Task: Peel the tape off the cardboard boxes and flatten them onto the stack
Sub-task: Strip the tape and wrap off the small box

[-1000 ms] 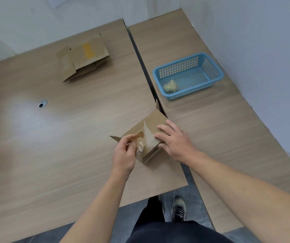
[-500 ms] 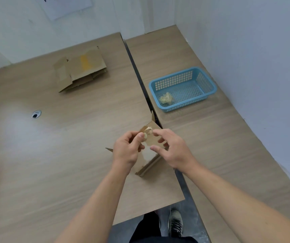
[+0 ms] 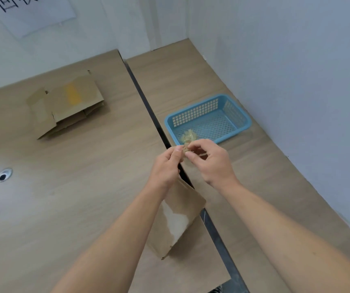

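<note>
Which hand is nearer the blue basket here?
Right. The right hand sits just in front of the near rim of the blue basket; the left hand is further left, over the gap between the tables. Both pinch the tape wad.

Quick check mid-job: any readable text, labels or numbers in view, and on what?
White paper sign on the wall: large black characters, cut off by the frame's top edge, not readable.
Flattened boxes, standing box, blue basket: no text visible.

Blue basket [image 3: 195, 113] on right table [image 3: 265, 176]; grommet [image 3: 4, 175] in left table [image 3: 74, 187].
</note>
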